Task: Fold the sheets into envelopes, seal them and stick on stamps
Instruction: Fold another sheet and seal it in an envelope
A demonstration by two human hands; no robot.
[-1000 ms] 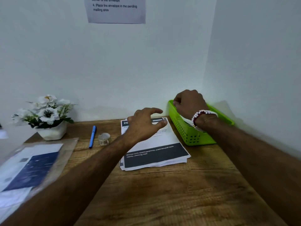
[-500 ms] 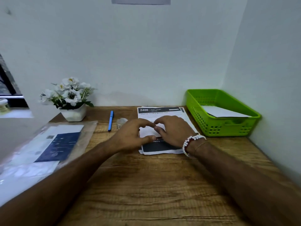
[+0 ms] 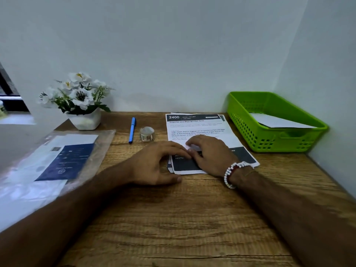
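A small stack of printed sheets (image 3: 196,126) with black header and footer bands lies on the wooden desk (image 3: 173,218) at centre back. My right hand (image 3: 210,153), a bead bracelet on its wrist, rests palm down on the stack's lower half. My left hand (image 3: 158,162) lies beside it, fingertips touching the stack's left edge and the right hand's fingers. Neither hand has lifted a sheet. A small roll of stamps (image 3: 147,133) stands just left of the stack. A folded white envelope (image 3: 277,121) lies in the green basket (image 3: 269,139) at the right.
A blue pen (image 3: 132,130) lies left of the stamp roll. A white pot of white flowers (image 3: 81,101) stands at the back left. A clear plastic sleeve with papers (image 3: 57,160) covers the left side. Walls close in behind and on the right.
My right hand left the green basket and came down onto the stack, where my left hand joined it. The view tilted down; since half a second ago both hands have barely shifted.
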